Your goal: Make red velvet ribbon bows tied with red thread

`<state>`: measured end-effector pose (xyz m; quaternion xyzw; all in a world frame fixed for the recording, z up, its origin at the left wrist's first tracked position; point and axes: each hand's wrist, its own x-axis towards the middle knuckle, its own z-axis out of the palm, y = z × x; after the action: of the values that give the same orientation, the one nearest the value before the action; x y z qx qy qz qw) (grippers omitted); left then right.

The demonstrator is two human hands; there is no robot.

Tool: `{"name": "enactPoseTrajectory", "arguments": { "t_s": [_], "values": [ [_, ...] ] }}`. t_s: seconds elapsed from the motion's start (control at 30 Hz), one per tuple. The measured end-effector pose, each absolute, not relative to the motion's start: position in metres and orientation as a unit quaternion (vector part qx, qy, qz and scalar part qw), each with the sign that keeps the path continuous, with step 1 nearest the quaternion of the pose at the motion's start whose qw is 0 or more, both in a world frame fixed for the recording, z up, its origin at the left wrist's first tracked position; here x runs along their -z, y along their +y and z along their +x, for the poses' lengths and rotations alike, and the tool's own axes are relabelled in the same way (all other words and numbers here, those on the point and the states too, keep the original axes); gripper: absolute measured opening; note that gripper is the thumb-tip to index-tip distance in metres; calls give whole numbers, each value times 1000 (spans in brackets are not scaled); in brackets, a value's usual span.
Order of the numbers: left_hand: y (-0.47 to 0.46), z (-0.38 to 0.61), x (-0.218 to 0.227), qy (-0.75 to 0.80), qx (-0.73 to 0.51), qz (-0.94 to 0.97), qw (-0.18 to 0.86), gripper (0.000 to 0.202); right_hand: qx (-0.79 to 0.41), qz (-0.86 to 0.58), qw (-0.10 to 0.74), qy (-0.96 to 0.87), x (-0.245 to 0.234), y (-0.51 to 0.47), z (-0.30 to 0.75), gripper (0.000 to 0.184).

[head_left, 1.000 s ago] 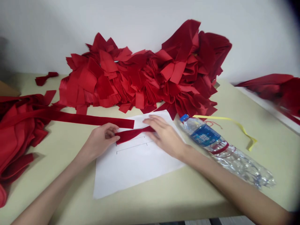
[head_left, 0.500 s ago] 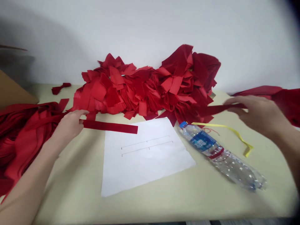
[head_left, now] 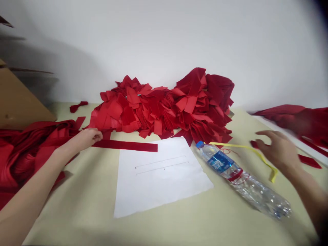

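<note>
Nearest you, the desk (head_left: 179,225) lies bare along the bottom of the frame, with open room between your forearms. Above it, at centre, sits the white paper sheet (head_left: 161,184). The plastic bottle (head_left: 246,181) lies on its side just off the sheet's right corner.

At middle left, your left hand (head_left: 87,138) has its fingers curled on the left end of the long red strip (head_left: 128,145). The strip lies flat, and its right end laps the sheet's top edge.

At the right, your right hand (head_left: 279,150) hovers with fingers spread, holding nothing. Under it lie a short red strip (head_left: 309,161) and a yellow ribbon (head_left: 243,147).

Farther back, the pile of red cut pieces (head_left: 166,109) backs against the wall (head_left: 164,41).
</note>
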<state>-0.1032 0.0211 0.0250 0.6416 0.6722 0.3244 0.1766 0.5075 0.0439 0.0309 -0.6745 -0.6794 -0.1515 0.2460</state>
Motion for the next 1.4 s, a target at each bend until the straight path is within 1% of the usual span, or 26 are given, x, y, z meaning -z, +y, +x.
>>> {"name": "enactPoseTrajectory", "arguments": {
  "t_s": [0.1,0.17,0.2,0.23,0.27,0.3,0.37,0.4,0.43,0.5,0.57,0.67,0.77,0.87,0.93,1.03,1.1,1.13,1.17,1.23,1.27,1.3,1.37,1.4],
  "values": [
    [22,-91,-35,643,-269,693,182,4,87,-584,225,-775,-36,26,412,18],
    [16,-74,-46,622,-247,719,188,9,17,-456,170,-873,-41,8,347,20],
    [11,-64,-52,609,-240,731,193,11,9,-392,141,-909,-42,0,321,21],
    [6,-53,-59,587,-212,755,203,13,20,-357,120,-926,-42,-7,302,21],
    [1,-43,-64,575,-194,768,203,15,58,-355,118,-926,-41,-13,290,26],
    [-3,-34,-69,571,-195,774,194,17,102,-376,118,-913,-38,-17,285,35],
    [-9,-21,-74,561,-203,778,196,20,181,-469,114,-857,-27,-22,296,59],
    [-10,-17,-75,558,-210,777,202,21,201,-524,104,-821,-22,-24,308,69],
    [-10,-15,-75,554,-215,776,210,22,202,-572,89,-790,-17,-26,323,74],
    [-8,-13,-73,546,-223,775,227,24,156,-630,50,-759,-9,-29,355,71],
    [-5,-10,-70,537,-229,775,241,24,115,-639,29,-760,-6,-27,383,64],
    [-2,-3,-67,530,-231,777,249,23,90,-631,43,-770,-9,-15,413,64],
    [-2,5,-65,525,-221,781,255,24,28,-632,55,-772,-17,6,433,64],
    [-1,11,-62,509,-213,780,295,26,-30,-630,46,-775,-27,23,447,59],
    [-1,15,-60,498,-209,774,331,28,-43,-629,29,-775,-33,30,454,61],
    [-4,21,-61,479,-203,769,371,26,-42,-629,15,-776,-37,34,459,72],
    [-8,26,-64,463,-196,771,391,25,-39,-622,35,-781,-40,32,453,77],
    [-10,28,-66,454,-194,772,400,24,-38,-620,62,-781,-41,30,445,76],
    [-13,32,-69,443,-192,774,409,24,-40,-616,97,-780,-42,26,434,73],
    [-18,40,-73,422,-193,776,428,23,-58,-592,187,-782,-45,14,402,60],
    [-21,44,-75,410,-195,776,438,23,-89,-555,218,-798,-46,6,382,57],
    [-23,49,-76,398,-197,776,448,22,-146,-506,236,-817,-46,-3,360,57],
    [-28,58,-76,380,-204,770,471,20,-285,-381,246,-844,-48,-20,318,65],
    [-30,61,-76,371,-209,764,484,20,-343,-349,231,-841,-49,-28,300,71]
  ]
}}
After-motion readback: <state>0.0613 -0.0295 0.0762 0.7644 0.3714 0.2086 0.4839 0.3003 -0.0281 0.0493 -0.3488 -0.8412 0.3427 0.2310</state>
